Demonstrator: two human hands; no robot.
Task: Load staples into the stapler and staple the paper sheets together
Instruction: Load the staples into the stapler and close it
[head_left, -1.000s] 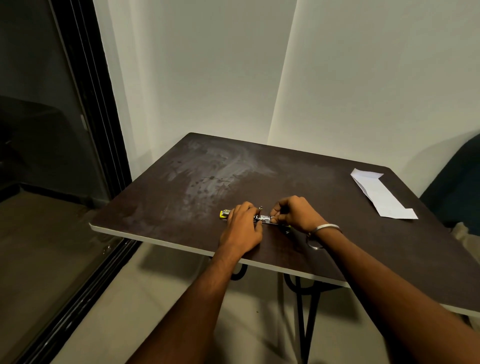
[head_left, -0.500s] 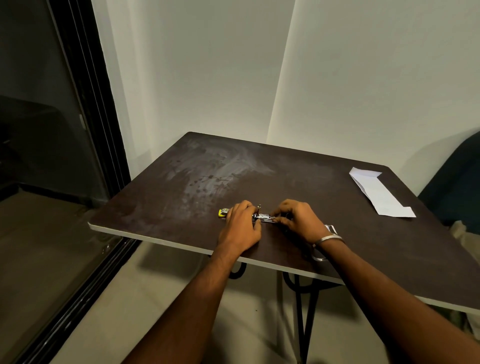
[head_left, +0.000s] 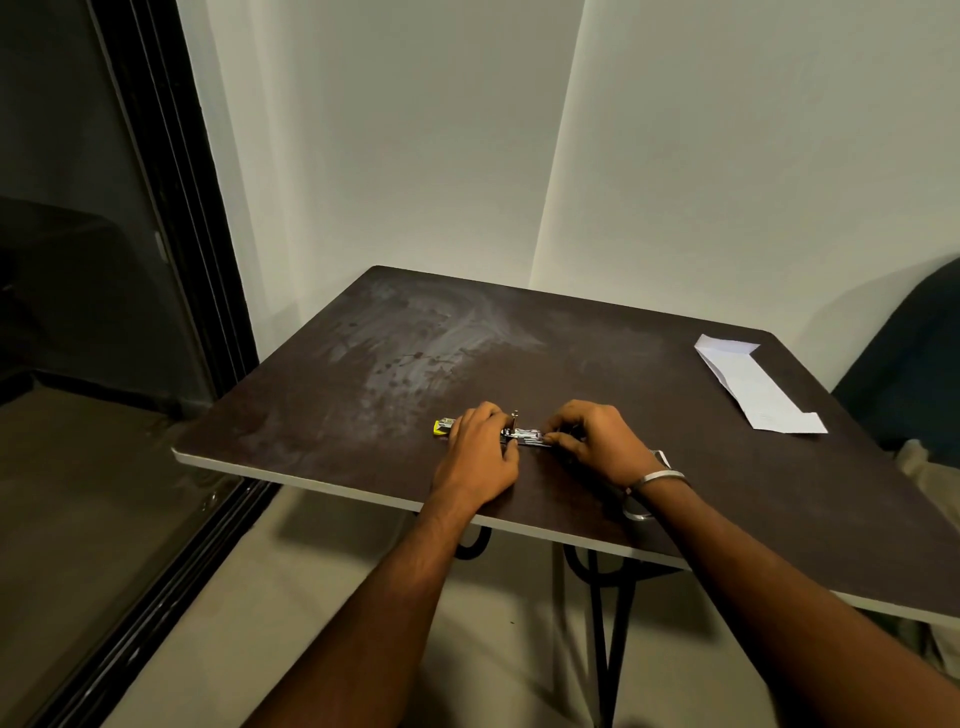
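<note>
A small metal stapler (head_left: 524, 435) with a yellow end lies opened out flat near the front edge of the dark table (head_left: 571, 364). My left hand (head_left: 480, 457) covers its left part, fingers curled over it, with the yellow tip sticking out to the left. My right hand (head_left: 592, 441) pinches at the shiny metal channel on the stapler's right side; I cannot make out the staples themselves. The white folded paper sheets (head_left: 753, 387) lie apart at the table's far right.
The table stands in a corner between two pale walls, with a dark glass sliding door (head_left: 78, 312) to the left. A dark seat (head_left: 914, 364) sits beyond the right edge. A metal bangle (head_left: 657, 478) circles my right wrist.
My right hand has lowered and flattened toward the stapler's metal channel, its fingers now low against it. The left hand has stayed in place on the stapler.
</note>
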